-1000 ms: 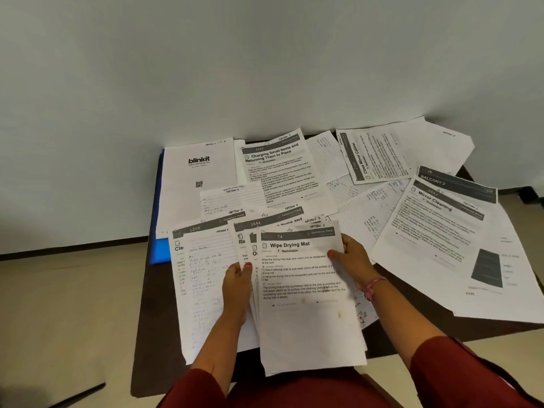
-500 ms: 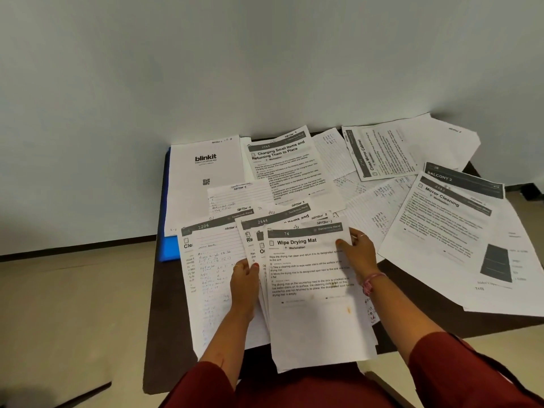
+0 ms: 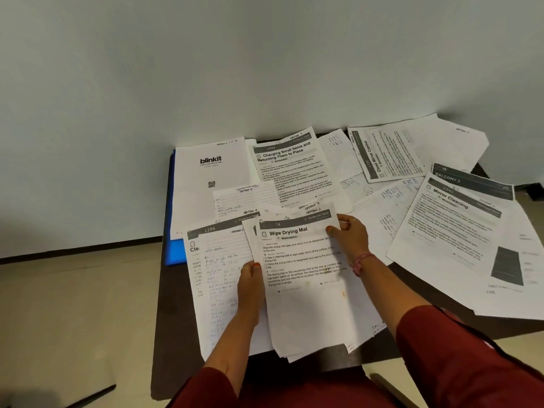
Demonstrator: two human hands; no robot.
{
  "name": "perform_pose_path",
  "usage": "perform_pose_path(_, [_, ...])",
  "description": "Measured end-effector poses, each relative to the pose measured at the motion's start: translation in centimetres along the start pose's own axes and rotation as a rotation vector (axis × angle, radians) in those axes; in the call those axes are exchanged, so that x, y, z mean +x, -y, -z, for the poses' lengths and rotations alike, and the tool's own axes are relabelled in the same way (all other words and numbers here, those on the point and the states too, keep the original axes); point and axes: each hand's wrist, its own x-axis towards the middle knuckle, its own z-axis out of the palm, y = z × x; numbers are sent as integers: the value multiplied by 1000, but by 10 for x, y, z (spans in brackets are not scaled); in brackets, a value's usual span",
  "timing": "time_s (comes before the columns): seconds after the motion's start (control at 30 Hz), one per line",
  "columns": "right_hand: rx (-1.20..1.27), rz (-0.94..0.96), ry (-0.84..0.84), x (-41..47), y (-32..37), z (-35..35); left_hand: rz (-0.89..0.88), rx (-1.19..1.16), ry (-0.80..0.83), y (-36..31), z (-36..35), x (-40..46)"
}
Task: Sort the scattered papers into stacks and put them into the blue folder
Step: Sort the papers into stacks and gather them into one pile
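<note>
A stack of papers topped by a sheet headed "Wipe Drying Mat" lies at the near middle of the dark table. My left hand grips the stack's left edge. My right hand grips its upper right corner, thumb on top. The blue folder lies at the table's left, mostly hidden under a "blinkit" sheet and a "1206" sheet. More papers lie scattered behind and to the right, among them "Charging Small Items", "Close Mirror Cabinet" and "Mirror Cleaning".
The table stands against a plain white wall. Beige floor lies to the left. Papers on the right overhang the table's near and right edges. My red sleeves fill the lower part of the view.
The sheets fanned out under the top page have been drawn together into one stack. My right hand slid up to the top right corner. The left hand stays on the left edge.
</note>
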Motion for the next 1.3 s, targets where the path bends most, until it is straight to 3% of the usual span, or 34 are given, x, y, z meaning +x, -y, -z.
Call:
perform_pose_path(0.73, [-64, 3, -46, 5, 1, -13, -30, -54, -13, -4, -1, -6])
perform_pose_path(0.97, [-131, 20, -24, 2, 4, -14, -100, 67, 19, -5, -2, -6])
perform_pose_path(1.1, [-121, 85, -42, -6, 5, -9, -94, -7, 30, -8, -1, -9])
perform_pose_path(1.2, [-36, 60, 73, -16, 5, -1, -58, -122, 31, -11, 2, -9])
perform_pose_path(1.3, [40, -2, 332, -29, 10, 10, -53, -250, 2, -16, 7, -10])
